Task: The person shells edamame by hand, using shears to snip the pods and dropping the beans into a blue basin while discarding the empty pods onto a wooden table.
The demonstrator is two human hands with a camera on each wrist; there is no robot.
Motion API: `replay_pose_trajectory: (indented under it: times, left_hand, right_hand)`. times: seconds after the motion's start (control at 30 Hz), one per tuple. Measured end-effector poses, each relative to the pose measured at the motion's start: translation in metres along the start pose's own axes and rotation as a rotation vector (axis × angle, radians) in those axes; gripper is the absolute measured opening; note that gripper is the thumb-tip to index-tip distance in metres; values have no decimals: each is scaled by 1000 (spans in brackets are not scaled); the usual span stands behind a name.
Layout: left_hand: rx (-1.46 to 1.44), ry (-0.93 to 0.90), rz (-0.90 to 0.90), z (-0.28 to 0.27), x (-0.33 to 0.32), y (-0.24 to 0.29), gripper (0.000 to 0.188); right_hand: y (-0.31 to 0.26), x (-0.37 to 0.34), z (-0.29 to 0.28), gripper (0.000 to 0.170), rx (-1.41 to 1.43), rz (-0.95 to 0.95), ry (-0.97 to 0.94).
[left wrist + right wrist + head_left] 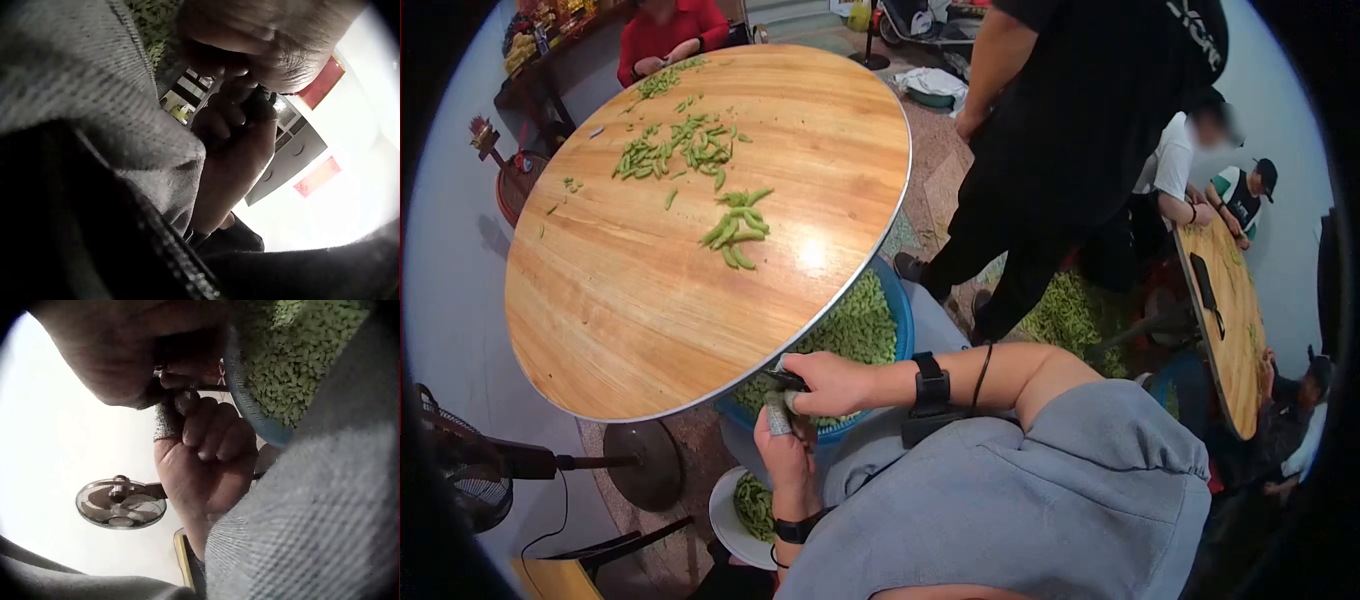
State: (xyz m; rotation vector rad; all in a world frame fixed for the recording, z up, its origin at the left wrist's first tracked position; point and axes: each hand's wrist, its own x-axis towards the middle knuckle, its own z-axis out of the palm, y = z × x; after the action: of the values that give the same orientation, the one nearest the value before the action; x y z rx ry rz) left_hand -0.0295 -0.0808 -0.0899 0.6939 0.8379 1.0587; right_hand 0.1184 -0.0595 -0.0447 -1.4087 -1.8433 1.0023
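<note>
Both my hands meet at the near edge of the round wooden table [650, 330], above a blue basket [900, 310] of shelled green beans [865, 325]. My right hand [837, 385], with a black watch at its wrist, has its fingers curled around a small black object [788, 379]; its kind cannot be made out. Right beside it, my left hand [783, 460] has curled fingers [215, 431] and a thumb in a grey wrap [777, 415]. Whatever lies between its fingertips is hidden. Green pods [738, 228] lie in a small heap on the table, with more [675, 150] farther back.
Below my left arm stands a white bucket [725, 515] holding green pods or hulls. At left is a standing fan [480, 490]. A person in black [1060, 170] stands beside the table; a person in red [665, 40] sits across. Other people surround another table [1225, 330] at right.
</note>
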Motion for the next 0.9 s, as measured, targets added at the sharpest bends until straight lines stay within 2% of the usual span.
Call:
replay_pose_trajectory:
  times: [0.03,0.23,0.33,0.4,0.53,0.6,0.77,0.83,0.9]
  left_hand:
    - [41,34,12,-1,0,0,24]
    - [-6,56,-78,5,0,3,23]
    - [-110,53,2,4,-3,3,21]
    - [-94,80,27,0,-2,0,20]
    - [3,92,102,-2,-4,0,15]
    - [43,60,110,1,-8,4,15]
    - [126,25,132,7,-15,6,22]
    - [108,51,81,14,-18,10,14]
    - [105,34,114,13,-14,6,14]
  right_hand:
    - [0,-1,-3,24,111,15,29]
    - [-2,-2,-17,18,73,-22,-55]
    - [-8,-4,-17,16,160,-16,-64]
    - [-4,-6,-12,18,-38,-152,87]
    - [0,-7,-12,20,-186,-249,9]
    - [-6,-9,-17,22,-11,-109,-89]
    - [-11,-7,-23,18,84,-6,-191]
    - [-7,-8,-21,17,114,21,-203]
    - [-5,-7,-17,12,602,367,-249]
